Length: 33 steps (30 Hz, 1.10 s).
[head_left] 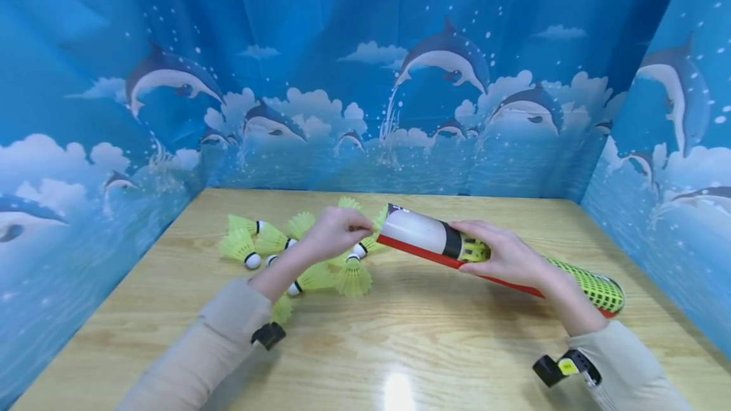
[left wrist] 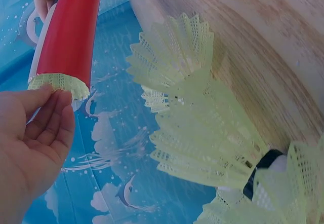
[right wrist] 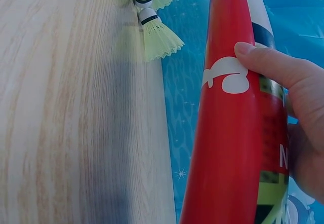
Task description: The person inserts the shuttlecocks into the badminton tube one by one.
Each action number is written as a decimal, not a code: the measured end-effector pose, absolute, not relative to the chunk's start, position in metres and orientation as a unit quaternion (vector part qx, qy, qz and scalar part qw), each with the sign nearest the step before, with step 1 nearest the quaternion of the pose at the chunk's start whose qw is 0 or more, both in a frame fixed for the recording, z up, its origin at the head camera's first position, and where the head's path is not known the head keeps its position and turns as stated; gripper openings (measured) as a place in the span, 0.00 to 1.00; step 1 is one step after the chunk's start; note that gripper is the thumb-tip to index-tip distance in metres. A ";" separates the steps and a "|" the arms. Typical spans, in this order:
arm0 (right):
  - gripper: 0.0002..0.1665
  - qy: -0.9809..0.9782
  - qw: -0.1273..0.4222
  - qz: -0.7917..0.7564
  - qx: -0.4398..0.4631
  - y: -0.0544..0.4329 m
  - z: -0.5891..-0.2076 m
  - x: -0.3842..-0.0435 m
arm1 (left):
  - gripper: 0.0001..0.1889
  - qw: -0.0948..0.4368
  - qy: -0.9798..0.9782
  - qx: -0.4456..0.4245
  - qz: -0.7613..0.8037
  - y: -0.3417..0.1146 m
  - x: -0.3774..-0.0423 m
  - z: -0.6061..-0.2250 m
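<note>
In the head view, my right hand (head_left: 505, 257) grips a shuttlecock tube (head_left: 419, 233) round its middle, holding it tilted above the table with its left end higher. The tube is red, white and black with a yellow-green patterned part. At its raised left end, my left hand (head_left: 335, 233) pinches the skirt rim of a yellow shuttlecock (left wrist: 68, 83) between thumb and fingers. In the left wrist view that skirt shows just out of the tube's mouth; its cork is hidden inside. The right wrist view shows the right thumb (right wrist: 248, 49) lying along the tube's red side.
Several yellow shuttlecocks (head_left: 354, 278) with white corks lie loosely piled on the wooden table (head_left: 434, 347), under and around the left forearm. A blue dolphin-print curtain (head_left: 320, 81) stands behind the table and along both sides.
</note>
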State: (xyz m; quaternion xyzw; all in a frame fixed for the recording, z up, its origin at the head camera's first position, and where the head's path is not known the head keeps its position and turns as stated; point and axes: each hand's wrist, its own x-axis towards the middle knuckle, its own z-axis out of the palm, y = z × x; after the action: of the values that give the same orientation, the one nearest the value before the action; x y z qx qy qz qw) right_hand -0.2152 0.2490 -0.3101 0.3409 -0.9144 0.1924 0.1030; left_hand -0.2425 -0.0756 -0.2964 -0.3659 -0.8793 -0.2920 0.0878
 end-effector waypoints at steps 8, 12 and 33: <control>0.41 -0.916 0.104 0.190 0.337 0.250 -0.311 -0.215 | 0.07 0.092 -0.883 -0.365 -0.282 -0.066 -0.242 -0.299; 0.42 -0.917 0.109 0.189 0.333 0.251 -0.310 -0.214 | 0.07 0.091 -0.883 -0.365 -0.282 -0.062 -0.243 -0.299; 0.41 -0.918 0.107 0.184 0.335 0.253 -0.312 -0.213 | 0.08 0.037 -0.886 -0.363 -0.286 -0.059 -0.243 -0.300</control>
State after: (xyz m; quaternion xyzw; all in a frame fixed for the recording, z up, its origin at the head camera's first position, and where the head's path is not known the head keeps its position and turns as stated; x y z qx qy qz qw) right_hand -0.2131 0.2528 -0.3121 0.3353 -0.9177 0.1844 0.1070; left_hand -0.2428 -0.0594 -0.2999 -0.3631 -0.8861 -0.2858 0.0367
